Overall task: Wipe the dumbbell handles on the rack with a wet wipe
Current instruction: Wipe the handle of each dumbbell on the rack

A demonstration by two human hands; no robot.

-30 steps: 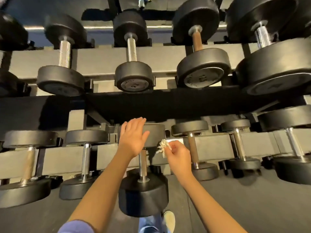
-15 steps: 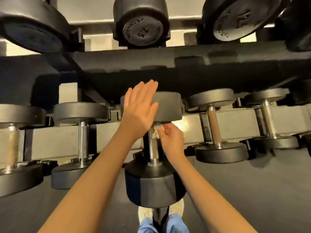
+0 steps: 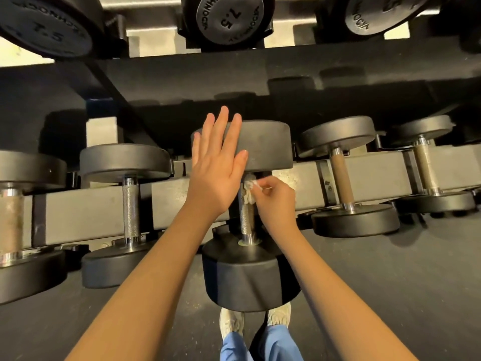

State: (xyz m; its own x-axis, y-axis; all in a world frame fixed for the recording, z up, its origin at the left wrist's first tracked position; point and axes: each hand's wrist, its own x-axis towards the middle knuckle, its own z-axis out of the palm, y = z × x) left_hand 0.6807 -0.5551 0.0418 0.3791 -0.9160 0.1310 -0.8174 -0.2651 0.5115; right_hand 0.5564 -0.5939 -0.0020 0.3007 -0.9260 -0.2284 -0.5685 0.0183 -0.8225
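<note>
So the lower rail of the rack (image 3: 86, 212) has five dumbbells in a row, two at 9 o'clock and two at 3 o'clock of the middle dumbbell (image 3: 250, 277), plus three upper dumbbells (image 3: 230, 18) showing on the shelf at 12. The person's left hand (image 3: 216, 168) lies flat, fingers straight, on the middle one's far head. The right hand (image 3: 276, 201) pinches the one wet wipe (image 3: 248, 190) against its knurled handle (image 3: 246, 220), up at the 12 o'clock end.

Head view, close, steeply down onto rack (image 3: 86, 212).
</note>
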